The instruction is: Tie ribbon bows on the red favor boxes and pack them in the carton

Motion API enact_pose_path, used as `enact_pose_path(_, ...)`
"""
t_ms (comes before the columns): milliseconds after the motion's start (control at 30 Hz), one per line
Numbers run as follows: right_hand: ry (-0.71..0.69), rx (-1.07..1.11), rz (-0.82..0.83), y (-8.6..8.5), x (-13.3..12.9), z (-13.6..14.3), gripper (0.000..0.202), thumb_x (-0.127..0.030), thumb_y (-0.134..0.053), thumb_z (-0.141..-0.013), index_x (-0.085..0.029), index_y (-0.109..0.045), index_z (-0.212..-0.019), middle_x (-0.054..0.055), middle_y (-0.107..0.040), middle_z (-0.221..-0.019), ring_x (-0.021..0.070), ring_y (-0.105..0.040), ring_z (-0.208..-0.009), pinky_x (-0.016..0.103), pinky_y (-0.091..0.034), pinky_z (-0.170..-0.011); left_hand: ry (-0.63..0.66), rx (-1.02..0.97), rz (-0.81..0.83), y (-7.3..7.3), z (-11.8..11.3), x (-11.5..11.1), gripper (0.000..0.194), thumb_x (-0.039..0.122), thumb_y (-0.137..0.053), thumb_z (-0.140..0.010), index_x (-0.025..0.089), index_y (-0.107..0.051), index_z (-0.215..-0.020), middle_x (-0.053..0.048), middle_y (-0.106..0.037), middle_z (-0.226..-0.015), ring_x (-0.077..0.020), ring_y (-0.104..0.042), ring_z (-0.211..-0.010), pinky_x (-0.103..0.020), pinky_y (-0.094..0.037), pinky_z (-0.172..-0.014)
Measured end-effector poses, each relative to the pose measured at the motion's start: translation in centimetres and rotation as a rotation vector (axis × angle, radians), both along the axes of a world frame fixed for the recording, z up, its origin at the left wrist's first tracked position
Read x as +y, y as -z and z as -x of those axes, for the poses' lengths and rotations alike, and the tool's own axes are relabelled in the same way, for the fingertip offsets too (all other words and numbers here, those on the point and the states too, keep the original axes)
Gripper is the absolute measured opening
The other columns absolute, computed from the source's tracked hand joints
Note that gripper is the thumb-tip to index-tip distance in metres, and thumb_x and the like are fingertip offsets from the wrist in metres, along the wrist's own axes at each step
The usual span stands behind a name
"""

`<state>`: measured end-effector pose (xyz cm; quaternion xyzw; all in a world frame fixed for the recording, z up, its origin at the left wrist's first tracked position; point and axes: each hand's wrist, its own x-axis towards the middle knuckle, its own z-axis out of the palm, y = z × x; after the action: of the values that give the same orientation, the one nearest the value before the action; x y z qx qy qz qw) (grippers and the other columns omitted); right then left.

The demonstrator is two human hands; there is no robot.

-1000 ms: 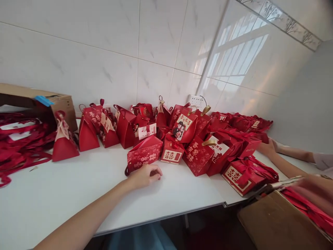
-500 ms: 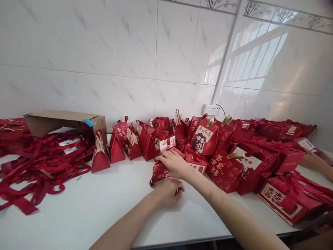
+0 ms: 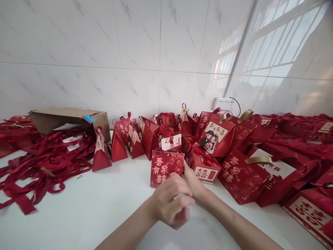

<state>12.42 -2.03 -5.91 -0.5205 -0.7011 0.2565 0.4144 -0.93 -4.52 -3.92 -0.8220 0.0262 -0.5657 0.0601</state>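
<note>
A small red gift box (image 3: 166,166) with gold-white lettering stands before me on the white table, its printed face toward me. My right hand (image 3: 194,182) holds it at the right edge, with the fingertips partly hidden behind it. In front of its lower right part is my left hand (image 3: 173,201), fingers curled and slightly blurred. Something small and pale shows at those fingers, too unclear to name. Directly behind the box stands another one with a white card (image 3: 171,142). A red box with a white label (image 3: 205,173) sits just beyond my right hand.
Red gift boxes (image 3: 149,137) line the wall side and crowd the right, some with gold handles. On the left, a heap of dark red ribbons (image 3: 59,161) spills from an open cardboard box (image 3: 70,111). A white power strip (image 3: 224,103) is by the wall.
The gift box has turned from lying tilted to showing its lettered face. My right hand has moved from its top to its right side; my left has lifted in front. The view has shifted right.
</note>
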Motion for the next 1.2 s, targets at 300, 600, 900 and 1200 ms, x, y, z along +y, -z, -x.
enact_pose_path(300, -0.203, -0.083, -0.080, -2.1, -1.4, -3.0, 0.037, -0.037, -0.055, -0.087, -0.018, -0.051, -0.118, 0.012, -0.065, -0.114, 0.0267, -0.063, -0.103, 0.044, -0.051, -0.090, -0.351, -0.419, 0.440, -1.7, 3.3, 4.4, 0.017, 0.027, -0.058, -0.077, 0.021, -0.047, -0.088, -0.008, -0.053, -0.105, -0.0235, -0.055, -0.101, -0.040, -0.046, -0.082)
enact_pose_path(600, 0.089, -0.235, -0.931, -3.0, -3.0, -2.6, 0.051, -0.029, -0.059, -0.087, -0.028, -0.038, -0.133, 0.011, -0.050, -0.121, 0.0287, -0.052, -0.116, 0.050, -0.048, -0.095, -0.017, -0.054, 0.682, -0.7, 1.2, 2.1, 0.029, 0.031, -0.055, -0.086, 0.019, -0.052, -0.112, -0.009, -0.063, -0.106, -0.0191, -0.063, -0.098, -0.032, -0.052, -0.083)
enact_pose_path(900, 0.184, 0.060, -0.797, -2.3, -3.6, -1.7, 0.025, -0.037, -0.060, -0.086, -0.027, -0.047, -0.106, 0.008, -0.053, -0.109, 0.0270, -0.054, -0.116, 0.051, -0.045, -0.098, 0.085, -0.014, 0.404, -0.5, 1.3, 1.4, 0.063, 0.058, -0.034, -0.089, 0.017, -0.050, -0.134, -0.011, -0.055, -0.107, -0.0232, -0.060, -0.095, -0.036, -0.053, -0.077)
enact_pose_path(1200, -0.193, 0.299, -0.292, -3.8, -4.3, -2.4, 0.047, -0.049, -0.027, -0.098, -0.022, -0.064, -0.101, 0.008, -0.068, -0.111, 0.0236, -0.062, -0.110, 0.040, -0.052, -0.091, -0.092, 0.074, 0.078, -1.3, 1.0, 1.1, 0.035, 0.021, -0.042, -0.089, 0.014, -0.057, -0.120, -0.011, -0.066, -0.110, -0.0212, -0.058, -0.098, -0.036, -0.052, -0.080)
